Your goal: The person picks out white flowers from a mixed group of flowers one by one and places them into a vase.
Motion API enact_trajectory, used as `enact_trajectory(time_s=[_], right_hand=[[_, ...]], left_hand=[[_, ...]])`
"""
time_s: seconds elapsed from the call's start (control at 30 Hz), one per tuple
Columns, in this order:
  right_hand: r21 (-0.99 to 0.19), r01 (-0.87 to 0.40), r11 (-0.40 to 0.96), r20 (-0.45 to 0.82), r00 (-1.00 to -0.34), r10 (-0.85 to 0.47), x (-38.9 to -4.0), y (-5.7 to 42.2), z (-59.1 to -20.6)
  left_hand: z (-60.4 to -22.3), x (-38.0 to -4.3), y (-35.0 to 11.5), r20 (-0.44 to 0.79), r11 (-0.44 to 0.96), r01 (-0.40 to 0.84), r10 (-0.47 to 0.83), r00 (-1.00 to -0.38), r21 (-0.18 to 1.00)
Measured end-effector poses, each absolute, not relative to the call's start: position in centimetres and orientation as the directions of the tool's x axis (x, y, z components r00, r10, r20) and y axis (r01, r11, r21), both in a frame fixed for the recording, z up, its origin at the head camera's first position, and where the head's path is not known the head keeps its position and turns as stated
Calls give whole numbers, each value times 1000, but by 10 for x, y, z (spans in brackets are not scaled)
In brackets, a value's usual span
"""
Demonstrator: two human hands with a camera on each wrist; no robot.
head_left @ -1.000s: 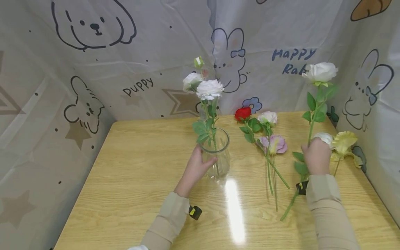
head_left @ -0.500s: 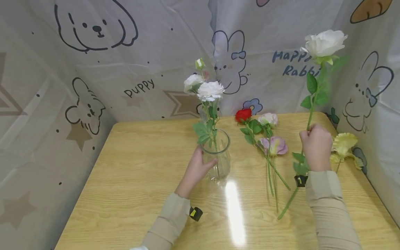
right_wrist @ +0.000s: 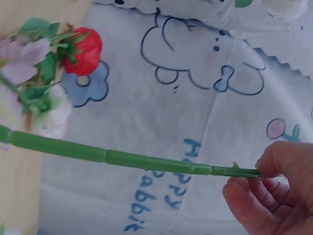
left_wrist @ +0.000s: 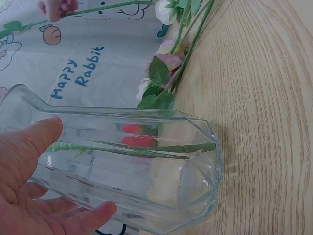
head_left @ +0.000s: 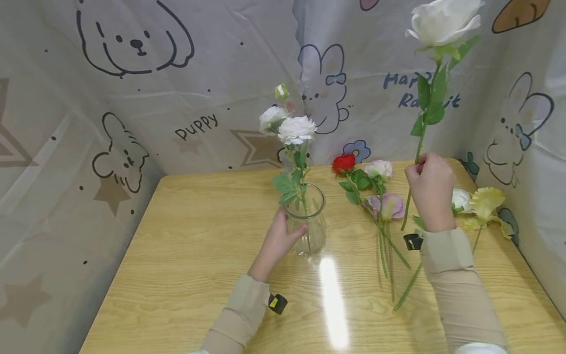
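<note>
1. White rose (head_left: 435, 113): upper R of frame, stem (right_wrist: 151, 162) near-upright, top leaning R, pinched btwn R hand (head_left: 431, 191) thumb & fingers.
2. Glass vase (head_left: 316, 228): ctr, upright, well L of rose; L hand (head_left: 282, 233) thumb & fingers grip it.

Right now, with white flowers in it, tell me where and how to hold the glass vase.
Probably best: wrap the glass vase just below its rim, from the person's left. It stands upright, its sides narrowing to a neck under the flared rim, which should resist slipping. White flowers rise through the mouth, and loose flowers lie to the right.
</note>
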State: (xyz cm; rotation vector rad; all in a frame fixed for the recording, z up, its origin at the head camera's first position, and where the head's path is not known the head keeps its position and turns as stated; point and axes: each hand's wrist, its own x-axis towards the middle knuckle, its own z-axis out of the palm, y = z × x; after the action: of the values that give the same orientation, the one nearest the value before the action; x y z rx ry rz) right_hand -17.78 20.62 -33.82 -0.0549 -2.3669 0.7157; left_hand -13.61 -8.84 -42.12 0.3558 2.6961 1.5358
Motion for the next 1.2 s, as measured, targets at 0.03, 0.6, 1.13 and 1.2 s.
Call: enact_trajectory(time_s=[0.03, 0.6, 1.13, 1.2], right_hand=[[-508, -148, 849, 583, -784, 212, -179, 203, -336], [-474, -336, 814, 665, -742, 81, -186, 151, -305], [-510, -438, 740, 676, -736, 30, -178, 115, -280], [-506, -457, 731, 682, -731, 15, -177, 110, -277]], left_hand=[[-421, -136, -89, 99, 492, 191, 207, -973, 850], [-422, -135, -89, 98, 501, 186, 198, -975, 845], [-422, -135, -87, 97, 500, 184, 195, -976, 846], [-421, -135, -87, 98, 495, 185, 196, -976, 849]])
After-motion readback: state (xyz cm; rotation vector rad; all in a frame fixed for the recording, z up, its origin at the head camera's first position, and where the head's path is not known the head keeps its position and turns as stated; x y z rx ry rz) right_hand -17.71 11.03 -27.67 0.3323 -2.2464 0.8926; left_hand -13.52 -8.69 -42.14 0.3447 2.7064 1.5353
